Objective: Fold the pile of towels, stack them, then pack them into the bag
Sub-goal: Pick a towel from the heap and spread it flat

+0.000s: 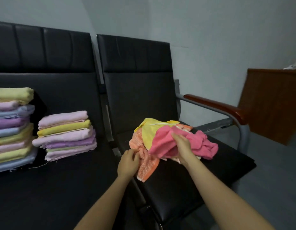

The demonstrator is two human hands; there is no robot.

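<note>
Left grip (pixel 128 161): fingers curled, pinching the edge of the orange towel (pixel 144 165) at the near left of the pile. Right grip (pixel 181 145): fingers pressed into the pink towel (pixel 200 143); they appear to grasp a fold of it, though the fingertips are buried in cloth. A yellow towel (pixel 148 133) lies beneath the pink one, largely covered. All three sit crumpled on the right seat (pixel 177 185) of a black bench. Whatever lies under the pile is hidden.

On the left seat (pixel 61 180) stand two folded stacks. The short stack (pixel 66 135) is fully in view. The tall stack (pixel 12 128) is cut off by the left frame edge; a dark object behind it is hard to make out. Right of the bench stands a wooden cabinet (pixel 270 103), also cut off.
</note>
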